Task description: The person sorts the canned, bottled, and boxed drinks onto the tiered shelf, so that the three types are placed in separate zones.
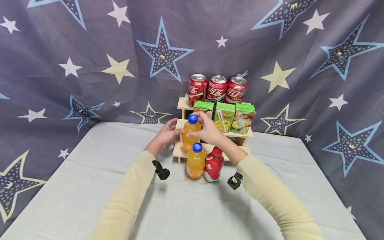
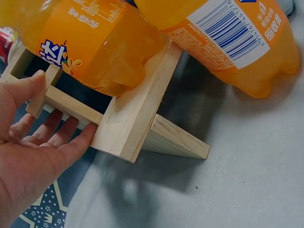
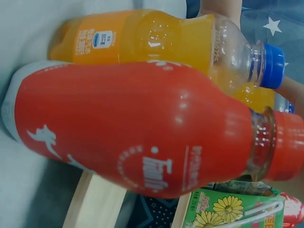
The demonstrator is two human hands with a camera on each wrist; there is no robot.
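Note:
My right hand (image 1: 210,129) grips an orange soda bottle (image 1: 188,141) with a blue cap near its top, on the lowest step of a stepped wooden rack (image 1: 179,152). At the rack's left side, my left hand (image 2: 40,137) holds its frame, thumb on one wooden piece and fingers behind. A second orange soda bottle (image 1: 195,166) stands upright on the table before the rack. Right beside it is a red-wrapped bottle (image 3: 128,128) with a red cap. The right wrist view does not clearly show the right hand's fingers.
Red cola cans (image 1: 197,89) line the top step. Green drink cartons (image 1: 224,116) stand on the middle step, one partly behind the right hand. A pale cloth covers the table (image 1: 192,210), and a grey star-patterned curtain (image 1: 207,20) hangs behind it.

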